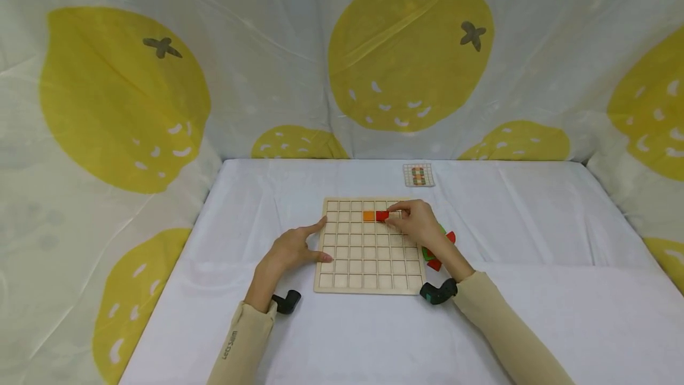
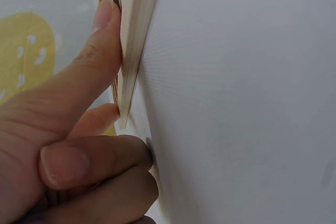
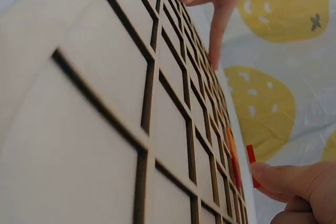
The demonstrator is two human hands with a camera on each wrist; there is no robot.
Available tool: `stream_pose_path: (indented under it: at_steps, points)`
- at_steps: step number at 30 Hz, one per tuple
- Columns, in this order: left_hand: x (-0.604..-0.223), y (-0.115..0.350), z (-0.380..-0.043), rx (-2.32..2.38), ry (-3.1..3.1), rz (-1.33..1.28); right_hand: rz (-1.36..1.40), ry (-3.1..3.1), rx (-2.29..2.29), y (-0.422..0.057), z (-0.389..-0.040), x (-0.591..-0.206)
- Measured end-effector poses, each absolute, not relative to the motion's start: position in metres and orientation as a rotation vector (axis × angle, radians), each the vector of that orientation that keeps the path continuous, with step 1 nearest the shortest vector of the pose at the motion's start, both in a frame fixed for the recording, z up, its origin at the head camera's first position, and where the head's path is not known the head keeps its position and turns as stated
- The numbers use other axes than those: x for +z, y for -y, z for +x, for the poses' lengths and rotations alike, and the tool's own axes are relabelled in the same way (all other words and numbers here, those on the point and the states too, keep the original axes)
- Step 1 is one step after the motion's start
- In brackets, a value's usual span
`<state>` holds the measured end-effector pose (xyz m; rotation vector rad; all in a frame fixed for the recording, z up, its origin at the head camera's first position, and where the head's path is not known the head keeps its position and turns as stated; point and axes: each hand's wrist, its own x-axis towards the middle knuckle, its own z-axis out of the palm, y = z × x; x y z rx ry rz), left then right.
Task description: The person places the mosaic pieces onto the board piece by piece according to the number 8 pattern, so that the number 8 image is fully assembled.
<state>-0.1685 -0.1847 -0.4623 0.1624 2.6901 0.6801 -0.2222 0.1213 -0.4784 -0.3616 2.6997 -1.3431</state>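
- Board (image 1: 370, 252): wooden, square, gridded; flat on the white-clothed counter (image 1: 534, 224), sides running nearly left-right and near-far.
- Held red piece (image 3: 252, 166): thin, above the board's second row from the far edge; edge-on in the right wrist view, long axis roughly parallel to the board's face. In the head view, hard to separate from the red below.
- Right hand (image 1: 419, 221): over the board's far right part, thumb and finger pinched on the held red piece.
- Left hand (image 1: 291, 246): at the board's left edge, thumb and index spread apart and touching the rim, other fingers curled.
- Orange square (image 1: 369, 215): in the board's second row from the far edge, middle column.
- Seated red piece (image 1: 380, 216): in the board's next cell to the right.
- Loose red and green pieces (image 1: 451, 236): just beside the board's right edge, partly behind the right forearm.
- Pattern card (image 1: 419, 175): beyond the board's far edge, towards the right.
- Open room: wide cloth on the board's left and near sides.
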Motion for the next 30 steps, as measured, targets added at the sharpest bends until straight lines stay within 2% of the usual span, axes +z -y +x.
stream_pose_path:
  at_steps: [13, 30]
  points:
    - [-0.462, 0.183, -0.170, 0.681, -2.702, 0.191, -0.426, -2.684, -1.331, -0.076, -0.232, -0.482]
    - [-0.461, 0.182, -0.167, 0.684, -2.699, 0.166, -0.479, -2.747, -1.261, -0.063, -0.234, -0.486]
